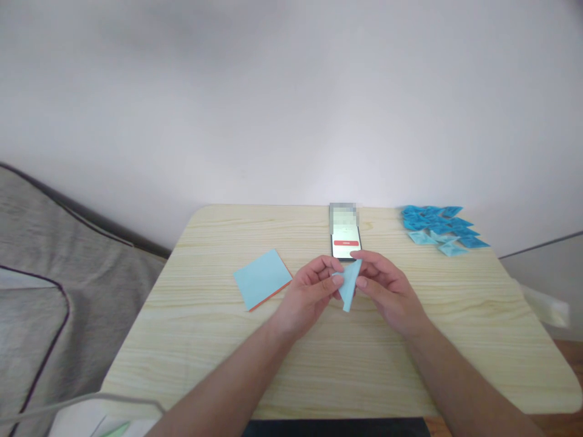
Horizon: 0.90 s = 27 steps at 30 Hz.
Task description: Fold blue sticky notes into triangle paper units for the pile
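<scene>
A light blue paper folded into a narrow pointed shape is held above the middle of the wooden table. My left hand pinches its left edge with thumb and fingers. My right hand grips its upper right side, thumb on top. The paper's tip points down toward the table. A stack of square light blue sheets with an orange edge lies flat just left of my left hand.
A phone with a lit screen lies behind my hands. A heap of several folded blue paper pieces sits at the far right corner. A grey cushioned seat stands to the left; a white wall is behind.
</scene>
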{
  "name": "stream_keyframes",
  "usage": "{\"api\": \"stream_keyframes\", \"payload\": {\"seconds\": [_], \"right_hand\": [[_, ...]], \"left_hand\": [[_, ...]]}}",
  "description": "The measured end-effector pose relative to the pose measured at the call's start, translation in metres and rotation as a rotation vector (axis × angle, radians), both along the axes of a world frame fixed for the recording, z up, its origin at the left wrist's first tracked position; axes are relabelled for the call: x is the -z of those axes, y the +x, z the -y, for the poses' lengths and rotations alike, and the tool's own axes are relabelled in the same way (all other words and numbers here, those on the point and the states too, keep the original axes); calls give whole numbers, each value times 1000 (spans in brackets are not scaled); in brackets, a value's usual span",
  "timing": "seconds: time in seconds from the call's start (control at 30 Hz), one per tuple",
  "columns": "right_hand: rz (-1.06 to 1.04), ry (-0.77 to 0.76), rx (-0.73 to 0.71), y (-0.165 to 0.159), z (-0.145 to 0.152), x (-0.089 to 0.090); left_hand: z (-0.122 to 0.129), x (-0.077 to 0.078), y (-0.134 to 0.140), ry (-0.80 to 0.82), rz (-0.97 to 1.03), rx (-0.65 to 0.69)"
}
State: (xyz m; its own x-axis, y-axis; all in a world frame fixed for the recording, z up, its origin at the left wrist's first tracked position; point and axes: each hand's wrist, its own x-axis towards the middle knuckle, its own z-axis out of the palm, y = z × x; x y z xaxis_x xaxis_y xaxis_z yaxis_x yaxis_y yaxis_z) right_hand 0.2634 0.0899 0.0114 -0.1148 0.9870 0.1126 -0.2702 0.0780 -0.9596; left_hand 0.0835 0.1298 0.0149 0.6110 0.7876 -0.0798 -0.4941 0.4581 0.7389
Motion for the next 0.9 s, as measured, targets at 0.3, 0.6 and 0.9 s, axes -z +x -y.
{"api": "stream_keyframes", "payload": {"seconds": [0.3,0.6,0.9], "right_hand": [[32,10,-33,3,1,-3],[23,17,-63,3,1,-6],[-22,-49,-62,4,0,-6]], "left_hand": [[0,-1,-2,-19,14,17],[2,-3,-4,-40,33,43],[2,0,-3,-22,-8,9]]}}
